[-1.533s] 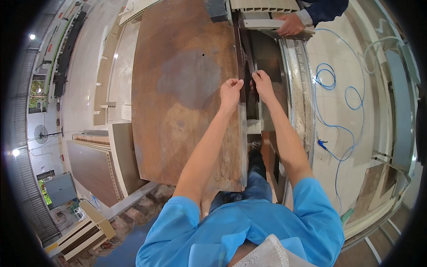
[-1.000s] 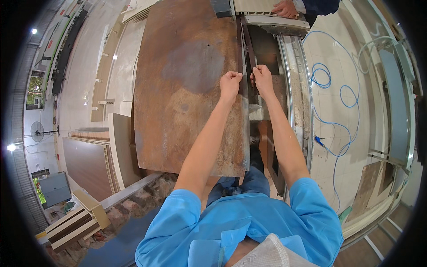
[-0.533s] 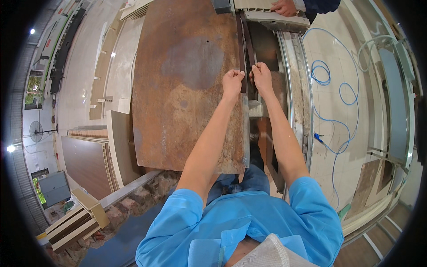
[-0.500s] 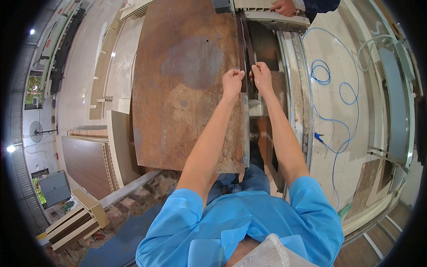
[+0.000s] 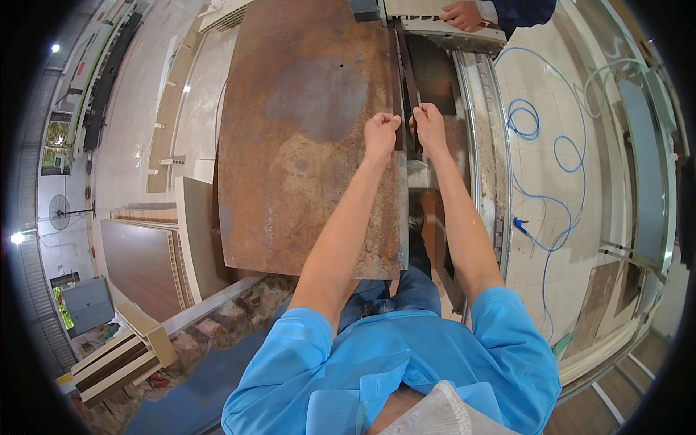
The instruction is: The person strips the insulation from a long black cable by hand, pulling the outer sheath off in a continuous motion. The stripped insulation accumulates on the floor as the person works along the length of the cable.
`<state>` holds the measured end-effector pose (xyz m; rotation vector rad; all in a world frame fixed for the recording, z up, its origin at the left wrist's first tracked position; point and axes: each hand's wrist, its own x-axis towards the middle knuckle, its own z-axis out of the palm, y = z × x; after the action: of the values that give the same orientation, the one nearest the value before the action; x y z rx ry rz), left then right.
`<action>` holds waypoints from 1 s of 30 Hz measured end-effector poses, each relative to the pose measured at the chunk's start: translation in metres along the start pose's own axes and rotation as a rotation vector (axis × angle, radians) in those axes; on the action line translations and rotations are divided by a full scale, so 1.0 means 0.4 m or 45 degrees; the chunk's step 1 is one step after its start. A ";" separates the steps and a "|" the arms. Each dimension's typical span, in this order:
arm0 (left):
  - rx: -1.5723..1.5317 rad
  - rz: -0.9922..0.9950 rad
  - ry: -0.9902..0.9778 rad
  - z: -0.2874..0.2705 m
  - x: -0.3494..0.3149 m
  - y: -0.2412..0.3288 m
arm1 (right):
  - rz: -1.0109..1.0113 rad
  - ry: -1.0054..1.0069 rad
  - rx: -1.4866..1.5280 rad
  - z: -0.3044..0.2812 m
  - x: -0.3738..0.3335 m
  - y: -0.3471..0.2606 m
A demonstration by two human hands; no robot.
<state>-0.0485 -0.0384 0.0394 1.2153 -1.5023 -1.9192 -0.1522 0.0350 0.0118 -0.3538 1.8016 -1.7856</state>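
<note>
Two long, narrow dark brown strips (image 5: 410, 80) run away from me along the right edge of a rusty metal table (image 5: 283, 181). My left hand (image 5: 381, 133) is closed around the near end of the left strip, right at the table's edge. Just beside it, my right hand (image 5: 429, 129) pinches the near end of the right strip over the gap. A small space separates the two hands. Their fingertips partly hide the strip ends.
Another person's hand (image 5: 462, 16) rests on a pale hollow-core panel (image 5: 453, 30) at the far end. A metal rail (image 5: 487, 145) runs right of the gap. Blue hose (image 5: 569, 154) loops over the floor at right. Brown panels (image 5: 141, 264) are stacked at left.
My hands keep their hold on the two strips and have barely moved. The whole view has shifted slightly.
</note>
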 end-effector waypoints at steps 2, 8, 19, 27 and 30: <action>0.048 0.025 0.002 0.001 -0.012 -0.012 | -0.023 -0.009 -0.065 -0.006 -0.010 0.018; -0.026 -0.044 0.001 0.001 -0.057 -0.043 | 0.050 -0.007 -0.046 -0.022 -0.057 0.038; 0.004 -0.002 0.012 -0.028 -0.109 -0.059 | -0.009 0.005 -0.046 -0.031 -0.125 0.037; -0.050 -0.029 -0.026 -0.035 -0.135 -0.050 | -0.012 -0.040 -0.081 -0.049 -0.137 0.034; -0.037 -0.036 -0.016 -0.030 -0.136 -0.063 | -0.012 -0.003 -0.095 -0.033 -0.143 0.042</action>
<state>-0.0048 0.0043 0.0362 1.2203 -1.4660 -1.9636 -0.1104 0.0790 0.0065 -0.3943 1.8712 -1.7266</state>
